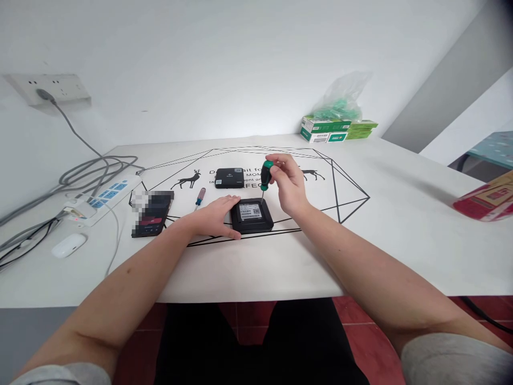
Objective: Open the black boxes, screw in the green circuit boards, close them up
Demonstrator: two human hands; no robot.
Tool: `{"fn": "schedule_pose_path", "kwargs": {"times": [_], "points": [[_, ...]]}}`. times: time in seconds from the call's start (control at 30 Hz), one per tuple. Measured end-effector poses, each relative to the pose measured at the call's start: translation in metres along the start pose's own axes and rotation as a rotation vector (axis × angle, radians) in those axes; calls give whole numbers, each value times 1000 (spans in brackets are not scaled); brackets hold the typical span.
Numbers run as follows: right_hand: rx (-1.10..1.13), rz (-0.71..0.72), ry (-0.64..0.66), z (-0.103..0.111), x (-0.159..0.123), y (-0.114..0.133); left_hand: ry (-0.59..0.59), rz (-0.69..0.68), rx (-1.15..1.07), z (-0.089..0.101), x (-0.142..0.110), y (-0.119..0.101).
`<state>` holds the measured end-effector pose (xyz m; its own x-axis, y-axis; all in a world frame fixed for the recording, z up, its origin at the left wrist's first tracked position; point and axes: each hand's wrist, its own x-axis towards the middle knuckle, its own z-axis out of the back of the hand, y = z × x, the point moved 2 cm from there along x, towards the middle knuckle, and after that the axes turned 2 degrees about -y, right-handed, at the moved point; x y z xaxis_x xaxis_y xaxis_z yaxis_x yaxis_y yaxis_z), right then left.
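A square black box (250,214) with a white label lies on the table mat. My left hand (216,216) braces its left side, thumb along the near edge and fingers at the far corner. In my right hand (287,184) is a green and black screwdriver (266,175), held nearly upright. Its thin shaft points down to the box's far right part; whether the tip sits in a screw is too small to tell. Behind lies a second, flat black box (230,178). Left of it rests a small screwdriver (200,198) with a blue and reddish handle, its shaft partly hidden.
At the left are a phone (153,214), a white power strip (108,198) with grey cables, and a white earbud case (69,245). Green and white cartons (325,128) under a plastic bag (344,99) stand at the back right. A red package (487,198) sits at the right edge.
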<state>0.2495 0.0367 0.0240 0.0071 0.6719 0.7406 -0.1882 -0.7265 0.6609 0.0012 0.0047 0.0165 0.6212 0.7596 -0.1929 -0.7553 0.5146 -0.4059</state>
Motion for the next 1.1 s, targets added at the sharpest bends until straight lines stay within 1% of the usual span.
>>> {"fn": "schedule_pose_path", "kwargs": {"times": [0.1,0.23,0.4,0.5,0.6,0.67,0.83,0.97,1.1], "points": [[67,-39,-50,0,0,6,-4,-10,3,0,0,1],[107,-24,-61,-6,-1,12,-12,-9,-7,-1,0,2],[188,-4,-43,-11,-2,11,-5,-5,1,0,0,0],[120,15,-44,-11,-3,8,8,6,10,1,0,-1],[-5,44,-105,-9,-3,7,4,-7,3,1,0,-1],[-50,48,-128,-7,-2,7,-1,-9,-2,1,0,-1],[-81,100,-129,-1,-1,11,-1,-12,-6,0,0,2],[-75,96,-130,3,-1,12,-4,-19,-5,-1,1,4],[-117,107,-141,3,0,13,-5,-21,4,-1,1,4]]}}
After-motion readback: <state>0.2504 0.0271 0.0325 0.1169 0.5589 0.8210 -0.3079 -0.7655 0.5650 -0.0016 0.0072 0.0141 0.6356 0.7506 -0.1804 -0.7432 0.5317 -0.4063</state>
